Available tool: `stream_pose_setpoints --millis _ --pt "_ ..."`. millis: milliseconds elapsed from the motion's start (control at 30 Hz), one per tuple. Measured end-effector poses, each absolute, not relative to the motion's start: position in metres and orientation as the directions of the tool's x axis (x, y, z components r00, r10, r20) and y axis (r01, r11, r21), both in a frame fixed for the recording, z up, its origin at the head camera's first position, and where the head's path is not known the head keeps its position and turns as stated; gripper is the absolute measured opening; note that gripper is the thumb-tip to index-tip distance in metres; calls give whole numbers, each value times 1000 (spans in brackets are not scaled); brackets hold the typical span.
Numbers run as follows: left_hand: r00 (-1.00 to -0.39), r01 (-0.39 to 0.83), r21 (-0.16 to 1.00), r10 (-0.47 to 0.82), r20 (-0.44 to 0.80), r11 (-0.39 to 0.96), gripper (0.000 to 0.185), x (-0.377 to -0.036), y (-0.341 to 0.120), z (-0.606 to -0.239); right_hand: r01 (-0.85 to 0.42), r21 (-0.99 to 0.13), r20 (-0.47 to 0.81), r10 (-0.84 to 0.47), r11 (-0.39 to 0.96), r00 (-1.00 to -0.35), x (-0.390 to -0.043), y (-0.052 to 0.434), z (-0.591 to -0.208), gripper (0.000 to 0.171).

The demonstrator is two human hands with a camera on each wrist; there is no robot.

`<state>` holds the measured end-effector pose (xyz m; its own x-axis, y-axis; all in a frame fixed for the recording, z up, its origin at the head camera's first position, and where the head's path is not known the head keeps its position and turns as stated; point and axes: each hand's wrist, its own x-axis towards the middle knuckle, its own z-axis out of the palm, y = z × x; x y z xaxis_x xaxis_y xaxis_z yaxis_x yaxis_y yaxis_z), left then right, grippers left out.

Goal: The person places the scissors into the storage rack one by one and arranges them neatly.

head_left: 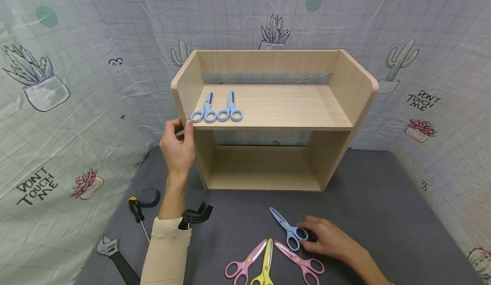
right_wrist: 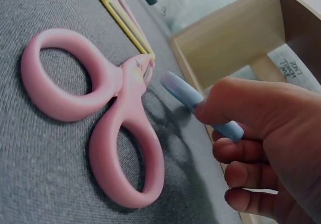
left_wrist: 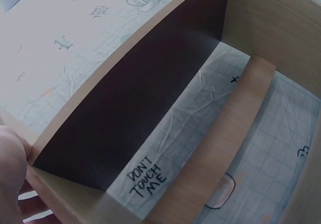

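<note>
Pink scissors (head_left: 301, 264), yellow scissors (head_left: 265, 264) and a second pink pair (head_left: 245, 264) lie just left of the right hand (head_left: 326, 239), whose fingers pinch the handle loops of the blue scissors (head_left: 288, 228) on the grey mat (head_left: 383, 217). Left hand (head_left: 177, 148) grips the front left edge of the wooden shelf (head_left: 276, 106), steadying it; two blue pairs (head_left: 217, 109) rest just right of it on the upper board. Judged step: sorting blue pairs upward; next move calls for lifting this pair clear and setting it beside them.
</note>
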<state>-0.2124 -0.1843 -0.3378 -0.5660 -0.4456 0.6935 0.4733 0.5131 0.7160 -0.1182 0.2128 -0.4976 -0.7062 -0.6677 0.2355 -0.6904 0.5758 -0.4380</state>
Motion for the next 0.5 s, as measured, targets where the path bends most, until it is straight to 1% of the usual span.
stream_pose_setpoints --millis 233,367,500 --pt "-568 476 716 -443 694 511 32 -212 -184 -338 -681 -434 262 -641 590 -721 -117 209 -495 29" --pt "-568 478 715 -442 695 511 32 -211 -184 -338 -692 -433 286 -640 578 -713 -116 208 -493 29" --pt "-565 481 715 -444 695 506 32 -211 -183 -337 -721 -403 339 -640 563 -689 -116 206 -489 32"
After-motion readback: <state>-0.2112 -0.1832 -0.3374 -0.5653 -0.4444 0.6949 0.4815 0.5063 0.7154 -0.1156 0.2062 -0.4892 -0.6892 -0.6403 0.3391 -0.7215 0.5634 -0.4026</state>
